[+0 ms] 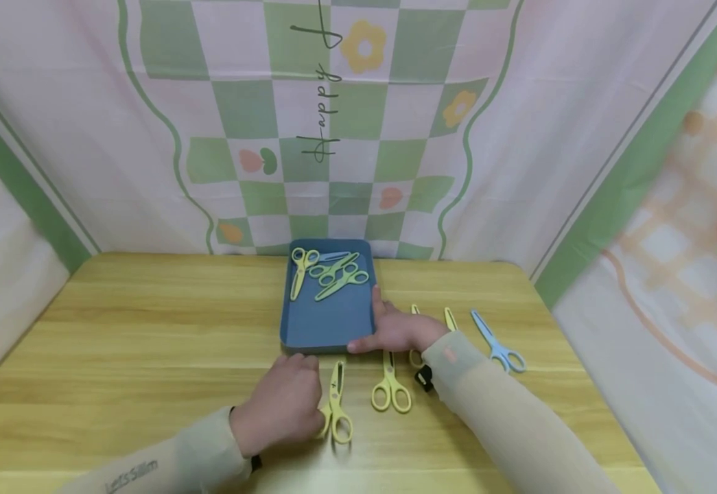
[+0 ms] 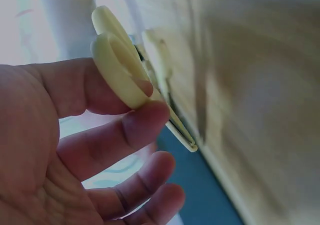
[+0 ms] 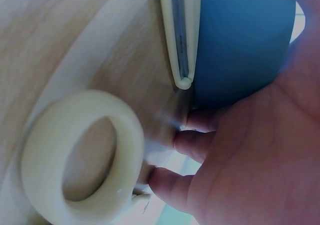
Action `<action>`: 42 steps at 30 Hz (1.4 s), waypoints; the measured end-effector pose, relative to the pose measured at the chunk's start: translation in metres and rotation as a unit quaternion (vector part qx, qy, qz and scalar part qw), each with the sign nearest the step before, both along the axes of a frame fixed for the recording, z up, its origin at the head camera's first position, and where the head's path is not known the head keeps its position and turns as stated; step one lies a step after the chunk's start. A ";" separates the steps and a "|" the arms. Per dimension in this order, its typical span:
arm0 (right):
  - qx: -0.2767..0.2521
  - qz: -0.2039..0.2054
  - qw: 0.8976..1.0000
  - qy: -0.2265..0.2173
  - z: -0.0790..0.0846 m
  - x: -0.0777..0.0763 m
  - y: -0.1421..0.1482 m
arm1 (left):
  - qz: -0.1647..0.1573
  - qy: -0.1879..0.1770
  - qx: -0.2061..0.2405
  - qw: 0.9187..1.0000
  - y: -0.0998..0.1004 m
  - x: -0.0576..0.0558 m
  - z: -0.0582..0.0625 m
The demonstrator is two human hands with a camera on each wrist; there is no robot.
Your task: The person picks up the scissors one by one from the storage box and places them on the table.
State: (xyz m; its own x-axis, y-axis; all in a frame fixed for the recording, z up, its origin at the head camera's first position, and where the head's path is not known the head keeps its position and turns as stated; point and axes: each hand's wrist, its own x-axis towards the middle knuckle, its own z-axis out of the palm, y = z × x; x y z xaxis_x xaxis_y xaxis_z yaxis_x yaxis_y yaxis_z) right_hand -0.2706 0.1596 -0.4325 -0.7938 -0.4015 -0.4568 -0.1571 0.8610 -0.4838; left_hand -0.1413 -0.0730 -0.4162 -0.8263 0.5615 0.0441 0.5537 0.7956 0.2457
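Note:
My left hand (image 1: 285, 401) pinches yellow scissors (image 1: 336, 405) by a finger loop between thumb and index finger. In the left wrist view their loops (image 2: 117, 67) rise off the table, blades pointing toward the tray, and the other fingers are loosely bent. The blue tray (image 1: 327, 322) stands at the table's back, holding several scissors: yellow (image 1: 299, 278), green (image 1: 341, 281) and blue (image 1: 333, 256). Against the tray's front right corner rests my right hand (image 1: 398, 331), thumb along the front, fingers by the right side. Near it lie more yellow scissors (image 1: 390, 391).
Right of the tray, blue scissors (image 1: 503, 353) lie on the wooden table (image 1: 148, 329). Two yellow blades (image 1: 451, 319) show there, partly hidden by the right hand and sleeve. Behind the table hangs a checkered curtain (image 1: 358, 110).

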 end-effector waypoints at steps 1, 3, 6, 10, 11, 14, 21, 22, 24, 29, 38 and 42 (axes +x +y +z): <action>0.000 0.002 1.000 0.001 0.000 -0.001 0.000 | 0.003 -0.001 -0.004 1.000 0.000 -0.001 -0.002; -0.002 0.004 1.000 0.002 0.001 0.000 0.000 | 0.010 -0.005 -0.013 1.000 0.001 -0.004 -0.005; 0.000 0.008 1.000 0.003 0.001 0.000 0.000 | 0.018 -0.021 -0.025 0.999 0.001 -0.006 -0.009; -0.004 0.006 1.000 0.007 0.002 0.001 0.000 | 0.020 -0.050 -0.035 0.998 0.004 -0.008 -0.011; -0.002 0.005 1.000 0.007 0.002 0.001 -0.001 | 0.019 -0.054 -0.036 0.998 0.005 -0.009 -0.012; -0.002 0.002 1.000 0.008 0.002 0.002 -0.002 | 0.015 -0.056 -0.039 0.998 0.008 -0.010 -0.013; -0.005 -0.001 1.000 0.005 0.003 0.003 -0.002 | 0.006 -0.043 -0.043 0.998 0.017 -0.010 -0.021; -0.004 -0.001 1.000 0.005 0.003 0.003 -0.002 | 0.006 -0.045 -0.046 0.998 0.019 -0.009 -0.020; -0.002 -0.002 1.000 0.006 0.003 0.004 -0.002 | 0.006 -0.042 -0.051 0.998 0.021 -0.008 -0.019; 0.004 -0.002 1.000 0.004 0.003 0.002 -0.002 | 0.012 -0.047 -0.061 0.997 0.026 -0.007 -0.018; -0.002 0.000 1.000 0.008 0.001 0.001 -0.003 | 0.018 -0.063 -0.055 0.996 0.031 -0.006 -0.018; -0.001 0.000 1.000 0.009 0.000 0.001 -0.002 | 0.018 -0.066 -0.045 0.997 0.031 -0.006 -0.019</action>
